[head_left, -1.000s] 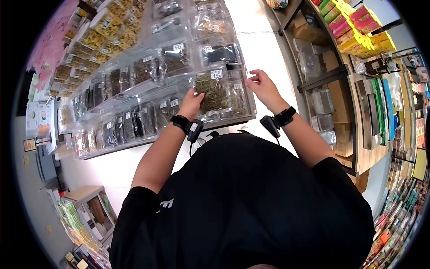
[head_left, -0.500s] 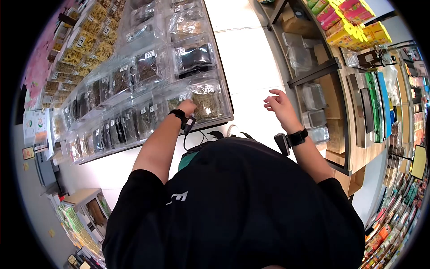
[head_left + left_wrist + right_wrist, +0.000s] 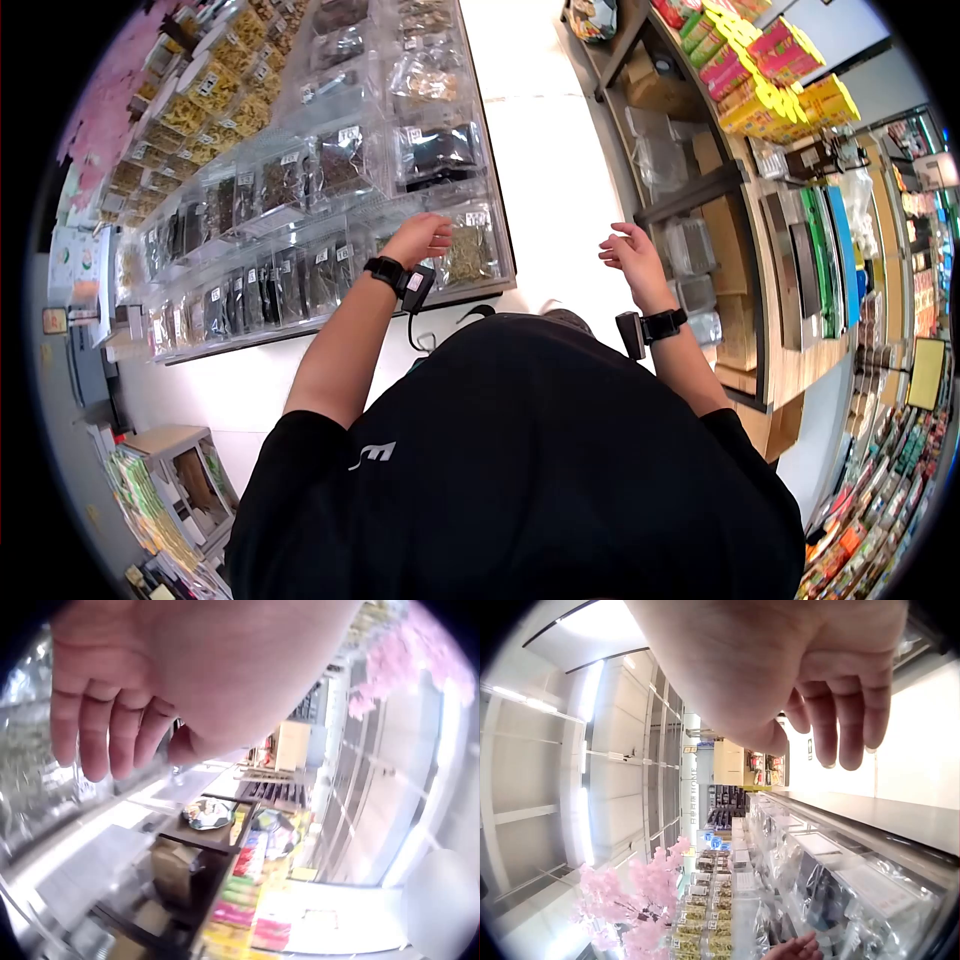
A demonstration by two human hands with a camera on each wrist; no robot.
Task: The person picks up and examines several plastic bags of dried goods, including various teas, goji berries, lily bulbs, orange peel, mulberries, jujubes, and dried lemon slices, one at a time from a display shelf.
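My left hand (image 3: 422, 238) hovers over the front corner of the display, fingers loosely bent with nothing between them. In the left wrist view its fingers (image 3: 96, 739) hang relaxed and apart. Just right of this hand, a clear bag of dried greenish herbs (image 3: 470, 255) lies in the corner bin, with a white price label at its top; the hand overlaps the neighbouring bin. My right hand (image 3: 634, 262) is held over the aisle, away from the display. Its fingers (image 3: 847, 727) droop loosely and hold nothing.
A bagged black item (image 3: 440, 148) lies one bin farther back. Rows of bagged dried goods (image 3: 270, 285) fill the bins leftward, with jars of yellow dried food (image 3: 212, 90) behind. A dark-framed shelf (image 3: 690, 195) with boxes stands across the aisle floor (image 3: 545, 150).
First my left hand held the herb bag by its edge; then it reached into the corner bins. Now it is lifted off, fingers free. My right hand has moved away from the display over the aisle.
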